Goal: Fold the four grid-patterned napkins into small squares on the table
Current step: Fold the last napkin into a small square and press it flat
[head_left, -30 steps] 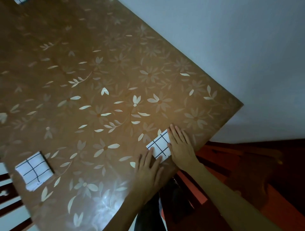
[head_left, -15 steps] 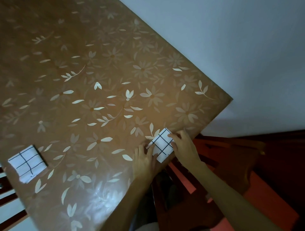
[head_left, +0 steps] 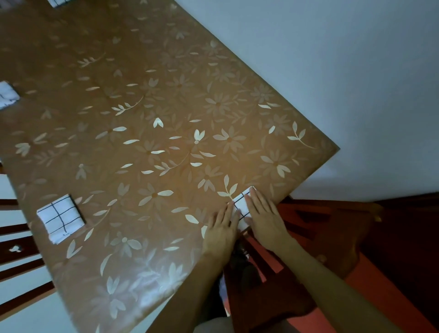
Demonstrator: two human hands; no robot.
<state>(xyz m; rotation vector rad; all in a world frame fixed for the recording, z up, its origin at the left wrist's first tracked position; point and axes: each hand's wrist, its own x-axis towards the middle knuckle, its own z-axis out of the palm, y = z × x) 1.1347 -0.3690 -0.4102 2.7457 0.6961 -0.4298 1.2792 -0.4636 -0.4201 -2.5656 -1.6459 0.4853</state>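
- Napkin under my hands point(head_left: 242, 205): white with a black grid, folded small, lying at the near edge of the table point(head_left: 166, 114), close to its right-hand corner.
- My left hand point(head_left: 222, 229) lies palm down, fingers straight and together, tips resting on the napkin's left edge. Nothing is gripped; the fingers are flat and released.
- My right hand point(head_left: 264, 217) is likewise flat, palm down, fingers extended and covering the napkin's right portion. It presses, it does not grasp.
- Both forearms run in from lower right, hands side by side with a narrow strip of cloth showing between them.
- Visible cloth runs long from the table edge toward the upper right, grid lines tilted to match; its full outline is hidden by my hands.
- Second folded napkin point(head_left: 60, 218) sits near the table's left edge, well apart, roughly square, tilted.
- Third napkin point(head_left: 7, 94) is cut off at the left border; a fourth point(head_left: 58, 2) shows at the top border.
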